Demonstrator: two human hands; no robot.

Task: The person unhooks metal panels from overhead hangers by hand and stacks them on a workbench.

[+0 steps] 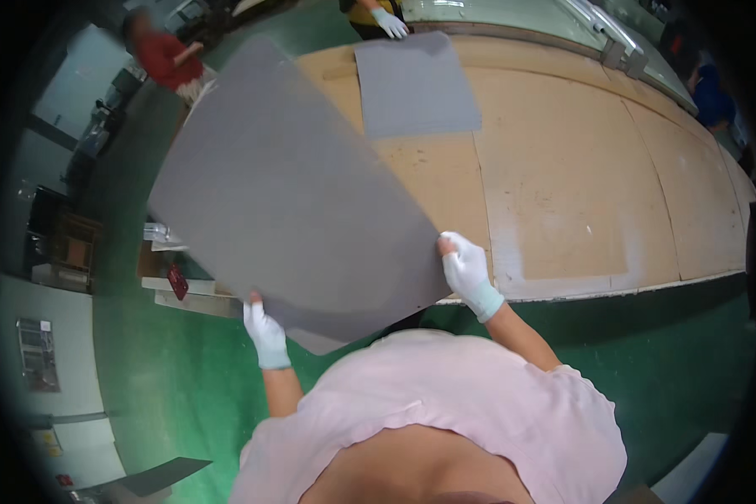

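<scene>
A large grey rectangular sheet [298, 197] with rounded corners is held up in front of me, tilted across the left part of the table. My left hand [265, 332], in a white glove with bare fingertips, grips its lower left edge. On the right edge, near the corner, my right hand [468, 270] is closed the same way, thumb on top. The fingers beneath the sheet are hidden. A second grey sheet [417, 88] lies flat on the brown table [563, 185] beyond. At its far edge is another person's white-gloved hand [390, 23].
Behind the table runs a long glass-topped surface [512, 15] with metal bars [601, 25]. A person in red [164, 59] stands far left, and someone in blue [714, 97] far right. Boxes and a small red object [177, 281] sit left below the sheet. The floor [176, 370] is green.
</scene>
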